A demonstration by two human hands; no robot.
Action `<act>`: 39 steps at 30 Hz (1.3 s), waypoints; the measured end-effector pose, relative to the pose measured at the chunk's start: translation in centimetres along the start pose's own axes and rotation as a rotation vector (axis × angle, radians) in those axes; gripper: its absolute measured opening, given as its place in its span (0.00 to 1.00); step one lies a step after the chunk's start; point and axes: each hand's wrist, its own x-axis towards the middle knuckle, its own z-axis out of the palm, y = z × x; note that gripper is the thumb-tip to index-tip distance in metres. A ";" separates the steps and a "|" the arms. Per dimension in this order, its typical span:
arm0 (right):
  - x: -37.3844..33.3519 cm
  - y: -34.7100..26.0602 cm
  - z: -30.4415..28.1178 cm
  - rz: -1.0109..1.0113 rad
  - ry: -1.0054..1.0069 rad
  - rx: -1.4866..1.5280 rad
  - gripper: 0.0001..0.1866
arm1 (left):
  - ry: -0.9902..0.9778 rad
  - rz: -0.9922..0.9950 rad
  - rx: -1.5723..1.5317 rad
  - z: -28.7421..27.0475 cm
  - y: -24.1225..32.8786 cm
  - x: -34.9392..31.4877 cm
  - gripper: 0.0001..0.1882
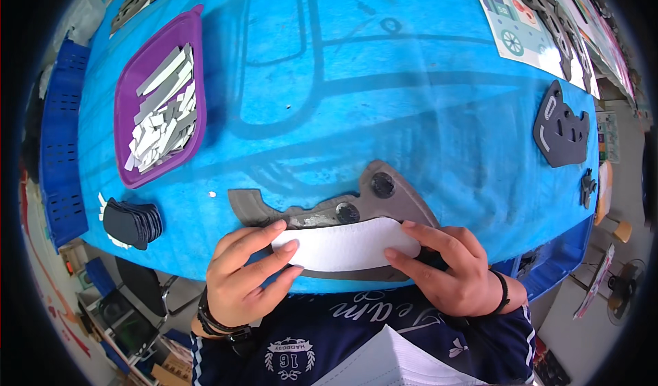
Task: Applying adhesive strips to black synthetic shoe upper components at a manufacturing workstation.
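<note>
A white, gently curved strip with rounded ends spans the space between my hands, near the table's front edge. My left hand grips its left end with fingertips along the edge. At the other end, my right hand pinches the strip between thumb and fingers. Below it lies a dark grey, curved flat part with two round black spots and a shiny patch. The strip covers the middle of this part. I cannot tell whether the two touch.
A purple tray of white and grey scraps stands at left. Nearer is a stack of dark, rounded pads. A dark notched plate lies at right, below a printed sheet. Blue crates flank the blue-covered table.
</note>
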 end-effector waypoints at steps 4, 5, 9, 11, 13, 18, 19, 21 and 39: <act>-0.1 -0.2 0.0 -0.003 0.003 -0.011 0.20 | 0.000 -0.023 -0.046 0.2 -0.1 -0.3 0.21; -0.1 -0.3 -0.1 0.015 -0.008 -0.023 0.21 | 0.009 -0.030 -0.094 0.3 -0.1 -0.4 0.20; -0.2 -0.6 -0.2 0.052 -0.027 -0.039 0.21 | -0.006 -0.013 -0.076 0.2 0.1 0.2 0.19; -0.1 -0.6 -0.1 0.054 -0.023 -0.028 0.21 | 0.007 -0.030 -0.089 0.2 0.2 0.1 0.19; -0.1 -0.6 0.1 0.057 -0.020 -0.022 0.21 | 0.003 -0.020 -0.025 0.2 0.2 0.1 0.19; 0.0 -0.8 -0.2 0.033 -0.044 -0.088 0.20 | -0.005 0.022 0.006 0.1 0.2 0.3 0.18; 0.0 -1.1 -0.4 0.039 -0.037 -0.106 0.20 | 0.002 0.055 0.007 0.1 0.2 0.3 0.18; 0.2 -1.4 -0.7 0.040 -0.088 -0.084 0.21 | 0.003 0.065 0.006 0.5 0.1 0.2 0.19; 0.0 -3.4 3.3 -0.086 0.040 -0.460 0.24 | -0.145 0.316 0.361 1.7 2.2 -0.6 0.36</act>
